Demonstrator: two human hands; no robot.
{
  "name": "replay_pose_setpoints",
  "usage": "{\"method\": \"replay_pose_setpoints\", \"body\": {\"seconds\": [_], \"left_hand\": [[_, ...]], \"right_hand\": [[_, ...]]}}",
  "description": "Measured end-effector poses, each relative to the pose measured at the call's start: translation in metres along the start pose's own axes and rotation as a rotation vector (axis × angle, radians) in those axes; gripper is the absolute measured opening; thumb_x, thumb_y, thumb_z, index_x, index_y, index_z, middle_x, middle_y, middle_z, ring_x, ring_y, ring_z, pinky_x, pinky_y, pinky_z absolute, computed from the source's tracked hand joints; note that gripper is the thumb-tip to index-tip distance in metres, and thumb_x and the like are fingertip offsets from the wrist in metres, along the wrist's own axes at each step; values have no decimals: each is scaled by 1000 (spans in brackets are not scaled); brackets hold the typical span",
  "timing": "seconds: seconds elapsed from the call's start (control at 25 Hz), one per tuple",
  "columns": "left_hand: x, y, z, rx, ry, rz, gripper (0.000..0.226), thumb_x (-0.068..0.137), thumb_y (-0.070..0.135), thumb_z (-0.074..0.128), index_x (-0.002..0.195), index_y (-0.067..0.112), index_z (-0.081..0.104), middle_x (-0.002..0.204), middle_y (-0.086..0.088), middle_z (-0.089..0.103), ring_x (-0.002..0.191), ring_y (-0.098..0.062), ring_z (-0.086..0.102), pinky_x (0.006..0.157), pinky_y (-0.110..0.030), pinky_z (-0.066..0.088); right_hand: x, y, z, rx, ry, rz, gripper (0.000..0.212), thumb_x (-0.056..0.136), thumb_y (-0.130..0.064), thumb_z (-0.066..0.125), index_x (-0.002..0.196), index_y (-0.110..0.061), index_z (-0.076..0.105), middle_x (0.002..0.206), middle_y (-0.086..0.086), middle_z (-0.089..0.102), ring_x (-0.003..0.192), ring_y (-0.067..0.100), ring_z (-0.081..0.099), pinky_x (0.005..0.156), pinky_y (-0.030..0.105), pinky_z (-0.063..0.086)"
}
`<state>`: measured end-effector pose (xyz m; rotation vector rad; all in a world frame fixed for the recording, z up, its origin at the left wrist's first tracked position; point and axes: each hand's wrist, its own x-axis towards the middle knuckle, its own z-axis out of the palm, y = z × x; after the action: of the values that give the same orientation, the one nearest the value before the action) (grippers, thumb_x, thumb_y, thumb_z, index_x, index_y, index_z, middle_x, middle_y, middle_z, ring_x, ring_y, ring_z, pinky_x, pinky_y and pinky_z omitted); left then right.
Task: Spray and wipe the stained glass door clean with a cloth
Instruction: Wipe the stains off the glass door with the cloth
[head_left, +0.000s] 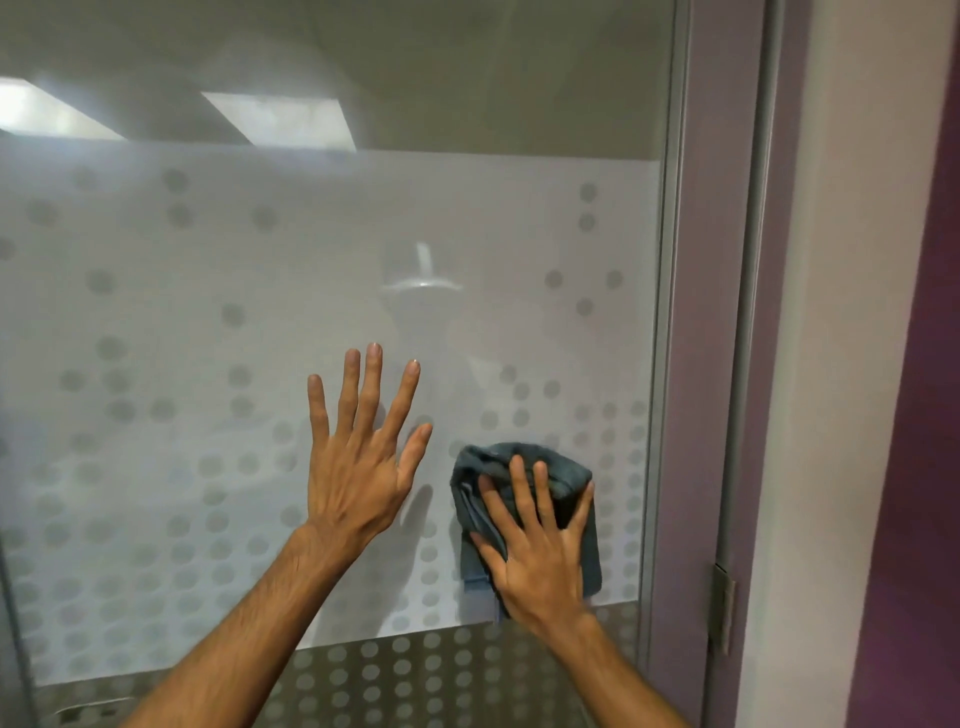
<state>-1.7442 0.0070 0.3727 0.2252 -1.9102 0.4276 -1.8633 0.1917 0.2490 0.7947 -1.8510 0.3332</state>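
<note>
While wiping low on the frosted, dot-patterned glass door (208, 291) — wipe step in hand, judging by fabric pressed flat to the pane. Spray step probably done, though impossible to confirm; no spray bottle anywhere in view.

Just left of the crumpled grey-blue cloth (491, 460), apart from it: left hand (358, 467), laid flat against the glass, fingers (371, 379) straight and splayed wide, holding nothing. Most likely bracing the door against the push of the wipe.

On the cloth itself: right hand (535, 561), palm pinning it to the pane, fingers (519, 483) straight and a little spread, not curled round the fabric.

Just right of the cloth: pale grey metal frame edge (665, 312) of the door. Further right of the cloth and lower: small dull metal hinge (723, 608) on a lilac jamb. Far right of the cloth: dark purple wall (924, 467).

Above and left of the cloth: a broad stretch of hazy frosted glass — hard to tell stain from frosting.

Next move, as a guess: hold even pressure, sweep away from the frame in overlapping passes, lift the left hand clear of the path, turn a fresh face of the fabric outward once soiled.
</note>
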Motion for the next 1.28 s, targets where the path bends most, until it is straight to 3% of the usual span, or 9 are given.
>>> {"method": "replay_pose_setpoints", "body": {"seconds": [0.24,0.44,0.56,0.76,1.0,1.16,1.28], "left_hand": [[15,-2,2,4,15,-5,68,103,52,33,159,20,15,167,-17,6,155,-35,5,121,-64,13],[27,-10,2,23,28,-15,69,103,52,36,160,21,13,167,-18,4,155,-35,3,123,-62,11],[27,-22,2,37,24,-20,67,103,54,31,160,21,14,167,-18,5,155,-36,3,122,-62,12],[12,-36,0,32,26,-18,65,104,52,30,159,20,16,166,-21,7,155,-38,4,122,-63,10],[-34,-37,3,32,36,-13,66,104,51,32,160,20,13,165,-22,5,154,-40,4,123,-61,8],[-63,-38,9,65,33,5,65,104,51,30,159,20,16,166,-21,8,154,-38,4,123,-61,9],[-74,-45,9,67,23,-1,66,104,51,30,160,20,15,167,-19,6,155,-35,2,123,-62,10]], "right_hand": [[130,19,-51,34,158,160,66,104,-56,35,162,-34,12,172,5,6,158,28,3,114,79,4],[239,20,-91,56,235,223,66,105,-56,30,162,-33,6,172,7,4,158,29,1,112,80,6],[255,9,-94,63,282,270,62,107,-54,28,162,-33,11,171,7,9,158,29,5,112,79,9],[172,-12,-64,64,175,103,60,108,-50,31,162,-33,11,172,5,6,158,29,2,113,79,7],[23,-35,0,18,77,-140,63,105,-52,42,161,-31,22,170,6,16,158,28,10,113,81,6],[-58,-36,38,-109,45,-468,71,99,-56,52,160,-29,27,168,7,23,158,29,12,108,83,21],[-68,-29,40,-147,54,-614,66,102,-57,47,160,-31,26,168,3,25,156,26,22,110,77,26]]}}
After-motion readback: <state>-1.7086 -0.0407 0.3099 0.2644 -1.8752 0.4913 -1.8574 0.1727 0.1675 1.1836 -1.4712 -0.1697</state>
